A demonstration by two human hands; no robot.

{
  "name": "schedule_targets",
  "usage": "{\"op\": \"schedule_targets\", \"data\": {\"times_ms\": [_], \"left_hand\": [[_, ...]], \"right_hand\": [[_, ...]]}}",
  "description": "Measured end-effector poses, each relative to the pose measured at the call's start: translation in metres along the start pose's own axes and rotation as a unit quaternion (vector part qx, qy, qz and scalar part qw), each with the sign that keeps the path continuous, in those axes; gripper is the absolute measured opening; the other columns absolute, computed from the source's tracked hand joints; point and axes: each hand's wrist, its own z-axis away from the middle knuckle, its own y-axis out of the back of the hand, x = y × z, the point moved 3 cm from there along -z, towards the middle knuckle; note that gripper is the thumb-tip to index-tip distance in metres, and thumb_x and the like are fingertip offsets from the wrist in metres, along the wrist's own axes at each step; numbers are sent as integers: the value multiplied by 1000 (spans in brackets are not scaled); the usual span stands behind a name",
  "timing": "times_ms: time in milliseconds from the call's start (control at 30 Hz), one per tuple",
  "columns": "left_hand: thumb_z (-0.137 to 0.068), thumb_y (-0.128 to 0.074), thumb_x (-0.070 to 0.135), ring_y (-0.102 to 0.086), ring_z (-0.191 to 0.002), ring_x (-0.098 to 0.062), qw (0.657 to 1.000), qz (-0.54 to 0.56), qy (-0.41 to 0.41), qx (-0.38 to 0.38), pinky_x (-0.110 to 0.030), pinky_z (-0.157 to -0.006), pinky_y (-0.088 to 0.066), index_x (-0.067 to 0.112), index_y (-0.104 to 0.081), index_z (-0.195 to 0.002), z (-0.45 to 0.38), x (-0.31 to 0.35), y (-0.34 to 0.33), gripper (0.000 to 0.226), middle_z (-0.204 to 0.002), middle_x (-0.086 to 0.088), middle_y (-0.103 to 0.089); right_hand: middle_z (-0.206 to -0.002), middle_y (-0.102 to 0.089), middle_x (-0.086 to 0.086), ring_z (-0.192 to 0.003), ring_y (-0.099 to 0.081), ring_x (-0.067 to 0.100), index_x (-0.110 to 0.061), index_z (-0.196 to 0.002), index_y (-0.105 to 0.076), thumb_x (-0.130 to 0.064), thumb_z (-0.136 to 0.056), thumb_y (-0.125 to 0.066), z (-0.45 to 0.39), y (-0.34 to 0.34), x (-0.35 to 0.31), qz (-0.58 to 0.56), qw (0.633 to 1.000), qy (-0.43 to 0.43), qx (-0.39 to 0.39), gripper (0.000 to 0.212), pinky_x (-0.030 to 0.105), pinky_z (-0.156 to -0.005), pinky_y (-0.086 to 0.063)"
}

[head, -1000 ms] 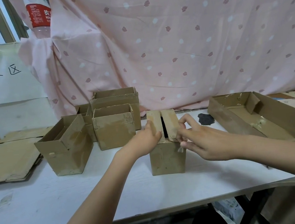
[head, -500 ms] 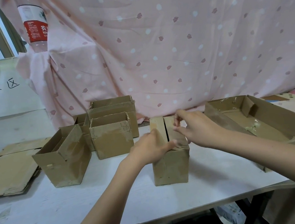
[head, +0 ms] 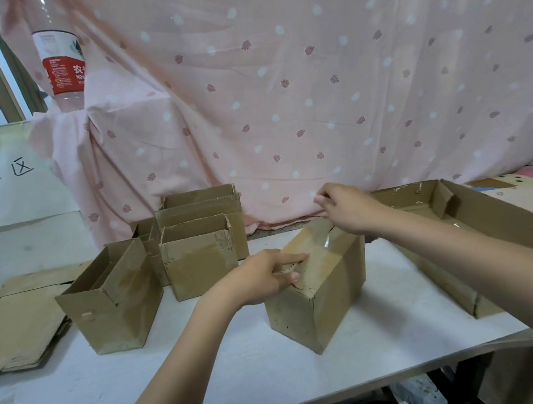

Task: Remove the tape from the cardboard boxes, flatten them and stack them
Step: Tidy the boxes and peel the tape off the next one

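The cardboard box [head: 317, 282] stood turned at an angle on the white table [head: 211, 367], near the middle of the head view, with clear tape [head: 324, 240] running along its top. The left hand [head: 263, 277] pressed down on the near end of the box top, fingers extended flat across the cardboard. The right hand [head: 347, 207] was raised above the far end of the box, its thumb and fingers pinching the lifted end of the tape, which stretched from the hand down to the box top. To the left stood several open boxes [head: 198, 256] clustered together, the nearest one [head: 113, 299] just left of the group. Flattened cardboard [head: 13, 323] lay stacked at the far left of the table. A long shallow box [head: 481, 230] sat at the right edge. A pink patterned curtain [head: 311, 80] hung behind, with a plastic bottle [head: 62, 69] at its upper left.
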Motion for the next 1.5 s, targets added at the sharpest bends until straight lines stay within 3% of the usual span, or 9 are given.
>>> {"op": "schedule_targets", "data": {"times_ms": [133,233,333,433,600,800,1167,1333,1500], "left_hand": [[-105,-41,20,-35,-142,-24,994,-102,-6,45,-31,-113,-30,36,-51,-142,2,11,-1,42,-161,-3,-24],[-105,-38,26,-42,-134,-28,991,-119,-9,60,-31,-109,-33,23,-61,-134,5,25,-4,37,-145,-9,-45],[-100,-37,54,-51,-115,-30,987,-147,16,70,-43,-106,-36,15,-67,-108,8,42,-11,49,-118,-9,-58],[-93,-33,72,-44,-127,-33,966,-252,31,40,-51,-113,-26,9,-53,-130,7,52,-26,75,-135,-13,-51],[-98,-42,54,-24,-144,-36,953,-300,31,27,-51,-122,-11,6,-30,-149,4,46,-34,71,-156,-16,-27],[-101,-37,38,2,-151,-39,949,-312,40,0,-52,-122,0,9,2,-157,5,34,-32,75,-164,-20,5],[-100,-37,31,-5,-147,-51,936,-349,32,26,-58,-120,-1,27,6,-158,2,33,-41,73,-161,-28,2],[-100,-36,29,-2,-146,-53,940,-338,33,28,-58,-120,-1,26,4,-157,3,32,-43,70,-161,-29,5],[-100,-36,31,-3,-146,-53,940,-337,20,45,-60,-119,-1,26,3,-157,5,28,-46,69,-161,-28,5]], "right_hand": [[-111,-62,-1,-85,-51,11,-10,-123,-59,-24,-103,-48,4,0,3,-38,997,-5,-66,27,16,-53,-41],[-109,-67,-1,-74,-53,0,-13,-118,-65,-17,-97,-64,6,7,0,-29,995,42,-89,22,3,-41,-38],[-87,-65,0,-75,-58,10,-14,-90,-76,-17,-88,-74,2,16,0,26,997,69,-30,4,17,-55,-49],[-84,-66,-3,-79,-62,15,-22,-80,-75,-25,-84,-76,2,15,5,83,994,68,-16,6,36,-72,-57],[-85,-65,0,-59,-54,9,-22,-83,-71,-27,-89,-71,13,19,7,142,987,74,-19,8,32,-62,-50],[-80,-66,3,-62,-69,37,-30,-67,-65,-30,-80,-74,-4,12,33,74,995,55,-28,16,54,-63,-59],[-78,-69,-18,-74,-66,3,-37,-90,-67,-21,-87,-69,21,17,-3,-35,998,50,-10,16,35,-80,-55],[-92,-69,-10,-80,-60,7,-29,-110,-72,-12,-94,-63,26,-1,-5,20,996,82,-31,25,4,-67,-37],[-96,-75,5,-100,-64,25,-10,-96,-79,3,-86,-48,21,-14,6,39,999,37,3,35,20,-72,-41]]}}
